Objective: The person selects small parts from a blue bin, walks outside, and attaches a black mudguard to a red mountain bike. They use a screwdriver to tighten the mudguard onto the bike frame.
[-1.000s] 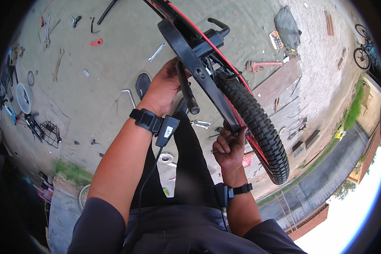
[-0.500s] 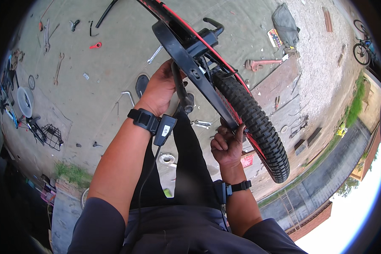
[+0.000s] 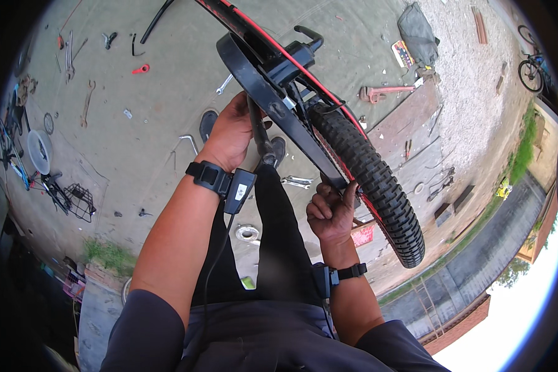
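A bicycle with a black-and-red frame slants across the upper middle, its knobby black tyre (image 3: 378, 186) toward the lower right. A long black chain guard (image 3: 273, 102) runs along its near side. My left hand (image 3: 230, 133) is closed round the black crank arm (image 3: 255, 124) below the guard's wide end; some fingers are hidden behind it. At the guard's narrow end, beside the wheel, my right hand (image 3: 330, 211) is closed on the guard, thumb raised toward the tyre and other fingers curled. Its exact contact is partly hidden.
Wrenches (image 3: 88, 104) and small parts lie on the ground at left, near a white basin (image 3: 39, 152) and a wire basket (image 3: 80, 201). More wrenches (image 3: 296, 181) lie near my feet. A red pipe wrench (image 3: 384, 93) and a grey bag (image 3: 418, 34) are at right.
The chain guard and crank arm have shifted slightly left and up in the view. Both hands keep their places on the bicycle, with only small movements.
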